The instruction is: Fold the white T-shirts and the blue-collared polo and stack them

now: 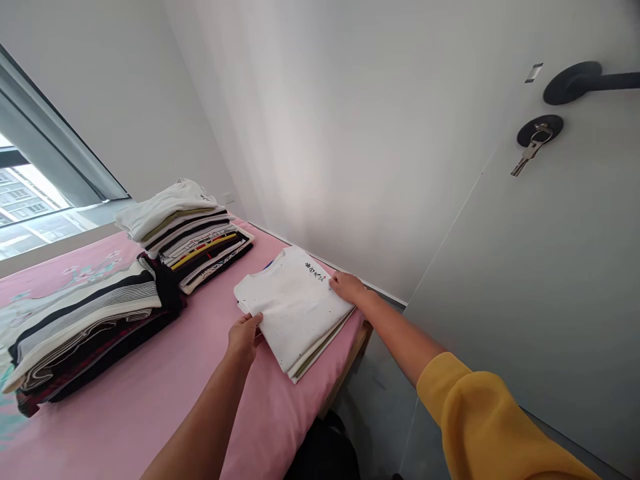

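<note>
Between left hand [245, 337] and right hand [347, 287], folded white shirt [293, 308], both touching.

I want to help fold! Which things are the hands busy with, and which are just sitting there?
Busy with:
left hand
right hand
folded white shirt, held at both edges

Just sitting there:
far clothes stack
near clothes stack
pink bedsheet
door keys

Both arms extended: left hand [243, 337] gripping the folded shirt's [293, 310] near edge, right hand [347, 287] flat on its far corner.
</note>
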`<state>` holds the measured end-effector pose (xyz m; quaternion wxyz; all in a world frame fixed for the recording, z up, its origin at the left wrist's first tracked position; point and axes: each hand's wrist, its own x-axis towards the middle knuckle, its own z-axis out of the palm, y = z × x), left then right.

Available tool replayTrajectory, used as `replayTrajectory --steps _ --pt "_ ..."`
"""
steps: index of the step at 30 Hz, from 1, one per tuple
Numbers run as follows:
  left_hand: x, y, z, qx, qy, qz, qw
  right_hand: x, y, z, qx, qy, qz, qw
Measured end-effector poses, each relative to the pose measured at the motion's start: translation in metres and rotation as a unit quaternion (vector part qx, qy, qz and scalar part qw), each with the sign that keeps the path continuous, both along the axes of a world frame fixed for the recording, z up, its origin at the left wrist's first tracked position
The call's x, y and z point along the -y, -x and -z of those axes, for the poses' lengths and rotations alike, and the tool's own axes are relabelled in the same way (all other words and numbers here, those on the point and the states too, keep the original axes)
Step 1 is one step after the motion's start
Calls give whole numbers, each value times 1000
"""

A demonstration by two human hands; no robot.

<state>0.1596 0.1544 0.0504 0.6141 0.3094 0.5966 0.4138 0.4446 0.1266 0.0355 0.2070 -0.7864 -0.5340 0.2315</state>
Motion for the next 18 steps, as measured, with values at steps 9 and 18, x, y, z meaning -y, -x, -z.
replayTrajectory --steps 9,18 --pt "72 5 3 -12 32 159 987 3 -4 3 34 0 -4 999" --pt "107 6 -3 -112 -9 237 965 6 3 0 82 18 15 996"
